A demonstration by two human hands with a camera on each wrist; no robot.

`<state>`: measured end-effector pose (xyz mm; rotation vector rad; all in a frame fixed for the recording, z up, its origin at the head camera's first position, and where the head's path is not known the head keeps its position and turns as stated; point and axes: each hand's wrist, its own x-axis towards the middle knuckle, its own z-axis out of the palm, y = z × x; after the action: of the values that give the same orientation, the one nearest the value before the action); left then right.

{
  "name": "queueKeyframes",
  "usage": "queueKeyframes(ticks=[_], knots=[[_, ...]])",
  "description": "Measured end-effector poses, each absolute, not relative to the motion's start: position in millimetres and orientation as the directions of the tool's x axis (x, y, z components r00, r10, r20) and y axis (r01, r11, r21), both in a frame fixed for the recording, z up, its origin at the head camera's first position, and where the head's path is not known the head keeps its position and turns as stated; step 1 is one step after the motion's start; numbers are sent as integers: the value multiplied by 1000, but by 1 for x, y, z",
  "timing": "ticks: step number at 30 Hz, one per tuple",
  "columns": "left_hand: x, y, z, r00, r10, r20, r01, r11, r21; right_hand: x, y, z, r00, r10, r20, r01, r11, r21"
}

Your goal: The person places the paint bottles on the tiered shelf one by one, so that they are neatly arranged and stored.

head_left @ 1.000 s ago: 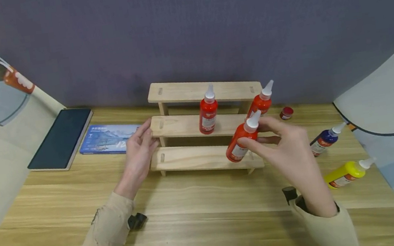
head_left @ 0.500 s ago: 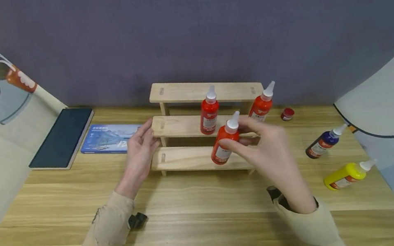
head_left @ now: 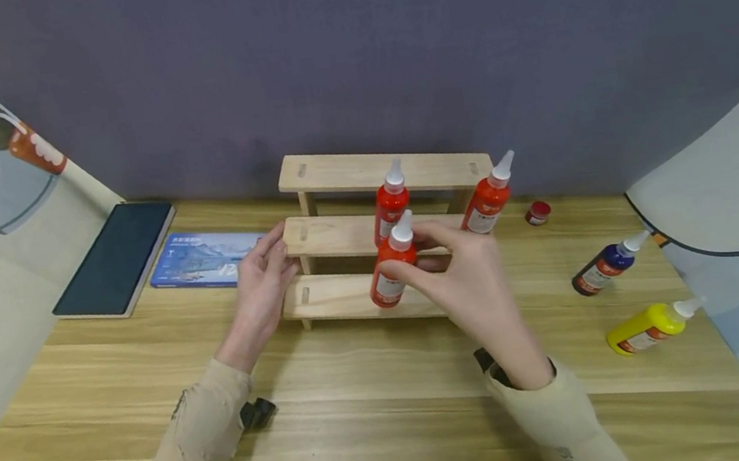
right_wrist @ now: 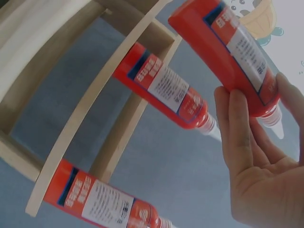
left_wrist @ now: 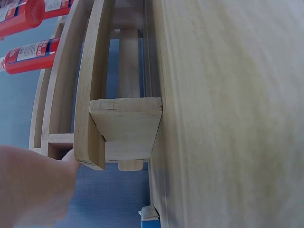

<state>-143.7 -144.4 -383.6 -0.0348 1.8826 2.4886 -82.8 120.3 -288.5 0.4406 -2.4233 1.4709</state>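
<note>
A three-tier wooden display rack [head_left: 322,299] stands on the table. My left hand [head_left: 263,283] holds its left end at the middle tier; in the left wrist view, the thumb's tip is partly hidden behind the front tier. My right hand [head_left: 466,272] grips a red paint bottle [head_left: 386,283] with a white nozzle, thumb on one side and fingers on the other. That bottle is in front of the rack, over the lowest tier, and appears raised in the right wrist view. Two more red bottles stand on the middle tier, one near the centre [head_left: 391,203], one at the right end [head_left: 487,203].
To the right on the table are a dark blue paint bottle [head_left: 604,267], a yellow paint bottle [head_left: 647,329] and a small red jar [head_left: 538,213]. Leftward lie a blue box [head_left: 201,259] and a dark flat pad [head_left: 116,260]. A grey partition [head_left: 346,54] rises behind the rack.
My right hand has carried the red paint bottle leftward along the front of the rack, from near its right end to around the centre. The left hand has stayed put.
</note>
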Motion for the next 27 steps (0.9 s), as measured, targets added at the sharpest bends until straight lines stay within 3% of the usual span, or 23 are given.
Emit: queueKeyframes(ticks=[27], knots=[[-144, -144, -383, -999, -3, -38, -36, -271, 962, -101, 77, -297, -888, -127, 442, -453, 411, -791]])
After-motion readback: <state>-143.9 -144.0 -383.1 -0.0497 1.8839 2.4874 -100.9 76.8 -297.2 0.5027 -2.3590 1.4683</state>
